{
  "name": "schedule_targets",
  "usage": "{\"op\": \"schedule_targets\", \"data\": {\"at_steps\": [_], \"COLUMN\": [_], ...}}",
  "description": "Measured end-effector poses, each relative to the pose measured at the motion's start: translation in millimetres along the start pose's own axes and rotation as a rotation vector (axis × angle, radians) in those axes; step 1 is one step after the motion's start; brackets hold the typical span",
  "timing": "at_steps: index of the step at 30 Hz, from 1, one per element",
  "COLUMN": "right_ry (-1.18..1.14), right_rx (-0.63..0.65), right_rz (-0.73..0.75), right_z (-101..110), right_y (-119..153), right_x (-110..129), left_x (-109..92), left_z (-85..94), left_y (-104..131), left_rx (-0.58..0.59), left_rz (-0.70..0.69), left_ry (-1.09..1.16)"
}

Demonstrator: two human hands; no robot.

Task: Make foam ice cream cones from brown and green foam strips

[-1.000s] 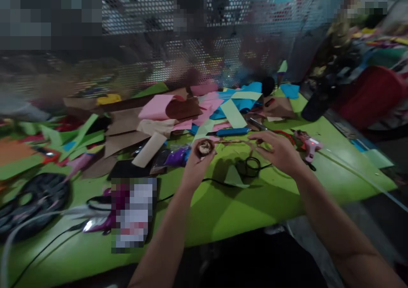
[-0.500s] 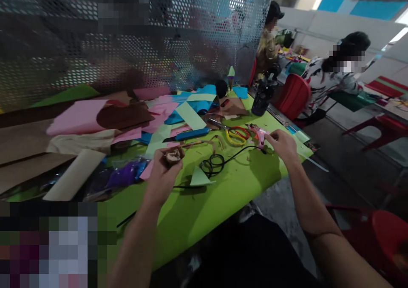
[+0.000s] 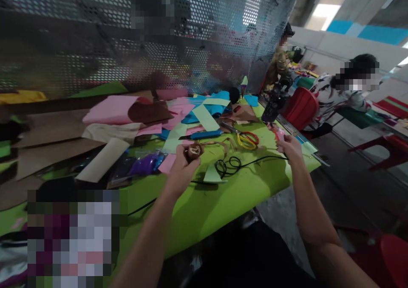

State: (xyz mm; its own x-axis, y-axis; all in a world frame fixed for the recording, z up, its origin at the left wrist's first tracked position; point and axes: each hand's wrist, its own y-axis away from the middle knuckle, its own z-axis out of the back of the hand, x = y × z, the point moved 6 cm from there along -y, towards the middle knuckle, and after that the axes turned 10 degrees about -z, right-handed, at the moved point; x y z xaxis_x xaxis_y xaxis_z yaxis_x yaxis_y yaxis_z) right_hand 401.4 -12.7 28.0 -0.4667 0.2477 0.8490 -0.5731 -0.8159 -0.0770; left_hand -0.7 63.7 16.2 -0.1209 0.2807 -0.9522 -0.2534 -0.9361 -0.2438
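My left hand (image 3: 182, 171) is closed around a small brown roll (image 3: 195, 151), its pale, crumpled inside facing up. At the table's right side, my right hand (image 3: 292, 150) grips a pink glue gun (image 3: 279, 134) with a small red light on it. A black cord (image 3: 236, 163) runs from the glue gun, coils on the table and passes below my left hand. Scissors (image 3: 247, 140) with red and yellow handles lie between my hands, towards the back. A pale green paper piece (image 3: 213, 174) rests by the cord's coil.
The table (image 3: 251, 190) has a lime-green cover. A blue-handled cutter (image 3: 205, 134), a pink sheet (image 3: 110, 109), brown sheets (image 3: 57, 128) and a pale roll (image 3: 103, 160) lie at the left and back. A dark bottle (image 3: 273, 105) stands at the far right. Two people sit beyond.
My right hand has closed on the glue gun and lifted it slightly away from the scissors. My left hand still holds the brown roll. The whole view has shifted.
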Motion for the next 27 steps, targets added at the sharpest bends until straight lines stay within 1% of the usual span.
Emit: {"op": "schedule_targets", "data": {"at_steps": [3, 6, 8, 11, 14, 18, 20, 24, 27], "right_ry": [-0.196, -0.356, -0.533, -0.624, -0.618, -0.545, -0.482, -0.392, -0.315], "right_rx": [0.017, 0.074, 0.154, 0.267, 0.362, 0.469, 0.507, 0.516, 0.526], "right_rz": [-0.015, -0.018, -0.04, 0.004, 0.024, -0.046, -0.066, -0.041, 0.009], "right_z": [-0.2, -5.8, -11.7, -20.3, -30.5, -46.9, -53.2, -59.0, -64.4], "right_y": [8.3, 22.5, 32.7, 44.4, 48.2, 48.7, 50.9, 56.8, 60.5], "right_x": [18.4, 42.0, 58.5, 85.4, 102.2, 106.5, 106.7, 109.7, 113.0], "left_x": [-4.3, -5.7, -3.7, -3.0, -4.6, -7.9, -10.0, -12.0, -12.2], "left_z": [-4.9, -8.9, -9.7, -10.9, -9.5, -5.3, -4.1, -6.0, -6.1], "left_y": [0.5, 0.3, 0.2, 0.4, 1.0, 2.8, 4.0, 6.5, 7.2], "left_rx": [0.045, 0.078, 0.079, 0.103, 0.102, 0.092, 0.109, 0.177, 0.19], "left_rz": [-0.043, -0.082, -0.069, -0.081, -0.098, -0.084, -0.081, -0.087, -0.106], "left_ry": [0.038, 0.05, 0.057, 0.024, -0.022, -0.137, -0.21, -0.294, -0.321]}}
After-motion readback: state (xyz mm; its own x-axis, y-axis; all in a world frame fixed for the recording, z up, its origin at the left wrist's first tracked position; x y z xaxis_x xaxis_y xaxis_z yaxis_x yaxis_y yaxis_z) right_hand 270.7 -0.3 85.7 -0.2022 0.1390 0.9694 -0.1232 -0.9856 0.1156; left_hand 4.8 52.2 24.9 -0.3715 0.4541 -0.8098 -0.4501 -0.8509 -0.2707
